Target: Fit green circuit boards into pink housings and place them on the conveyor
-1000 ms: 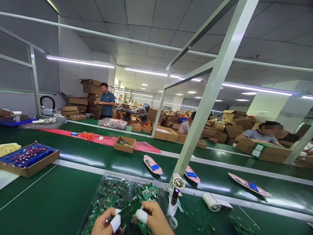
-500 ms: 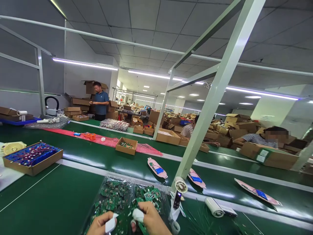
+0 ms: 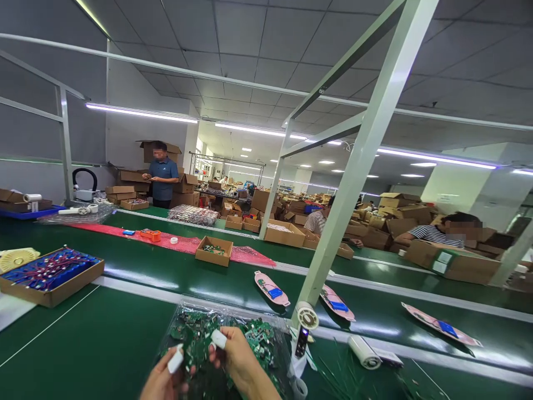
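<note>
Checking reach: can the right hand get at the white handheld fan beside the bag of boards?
Probably yes: the right hand is near the white handheld fan, only the edge of the clear bag between them.

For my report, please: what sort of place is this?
Probably an electronics assembly factory: a long green workbench line, a clear plastic bag of green circuit boards, and many stacked brown cardboard boxes.

1. Green printed circuit boards (image 3: 195, 333), dotted with small components, lie heaped and overlapping.
2. A clear plastic bag (image 3: 270, 355), creased and glossy, holds them on the green worktop (image 3: 83, 333).
</note>
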`<state>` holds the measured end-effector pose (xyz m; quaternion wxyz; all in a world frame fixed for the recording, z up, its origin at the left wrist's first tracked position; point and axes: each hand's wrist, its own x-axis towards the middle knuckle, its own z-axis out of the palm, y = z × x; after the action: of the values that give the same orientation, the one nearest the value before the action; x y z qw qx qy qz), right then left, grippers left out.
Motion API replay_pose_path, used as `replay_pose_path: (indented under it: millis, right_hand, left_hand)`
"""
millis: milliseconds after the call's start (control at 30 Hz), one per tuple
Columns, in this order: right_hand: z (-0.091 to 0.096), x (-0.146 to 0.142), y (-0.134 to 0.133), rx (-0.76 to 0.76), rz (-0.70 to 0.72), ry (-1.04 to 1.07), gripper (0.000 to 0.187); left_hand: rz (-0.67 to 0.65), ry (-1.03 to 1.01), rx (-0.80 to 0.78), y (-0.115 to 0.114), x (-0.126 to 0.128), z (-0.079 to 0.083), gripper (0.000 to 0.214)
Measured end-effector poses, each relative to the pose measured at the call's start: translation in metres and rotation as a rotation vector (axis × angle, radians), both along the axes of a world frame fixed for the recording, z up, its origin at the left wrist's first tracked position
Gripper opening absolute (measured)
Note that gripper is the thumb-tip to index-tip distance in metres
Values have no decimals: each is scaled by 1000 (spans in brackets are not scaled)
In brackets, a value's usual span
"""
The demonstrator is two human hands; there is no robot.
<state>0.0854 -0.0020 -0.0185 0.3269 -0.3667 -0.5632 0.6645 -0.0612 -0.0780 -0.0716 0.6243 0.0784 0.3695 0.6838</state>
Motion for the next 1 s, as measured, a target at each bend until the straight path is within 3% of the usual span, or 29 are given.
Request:
replay_pose_path:
  millis: [100, 167, 267, 333, 400, 500, 600, 700, 867, 1000]
  right_hand:
    - [3, -1, 22, 41, -18, -183, 46]
    - [10, 6, 41, 93, -5, -350, 40]
    - [27, 35, 62, 242, 4, -590, 33]
    - [36, 61, 65, 392, 22, -740, 26]
    - [39, 84, 60, 524, 78, -881, 21]
    - [32, 101, 46, 632, 182, -1073, 20]
    - [19, 100, 37, 679, 211, -1213, 17]
    - [12, 95, 35, 711, 144, -1261, 11]
    - [17, 99, 31, 738, 14, -1111, 15]
    - [30, 105, 23, 770, -110, -931, 23]
  left_hand:
    - [96, 380, -44, 7, -22, 10, 42]
    - [22, 600, -63, 11, -36, 18, 44]
    - [-57, 751, -98, 14, -48, 24, 59]
    - [-110, 997, -149, 13, -52, 24, 64]
    - [-163, 1377, -195, 9, -50, 23, 58]
    - [-165, 1729, -112, 4, -38, 21, 51]
    - [-167, 1699, 92, 9, -12, 26, 48]
    - [-211, 1507, 234, 25, 20, 37, 41]
    - [-267, 1355, 328, 60, 63, 51, 35]
    - [-306, 1279, 371, 75, 79, 56, 25]
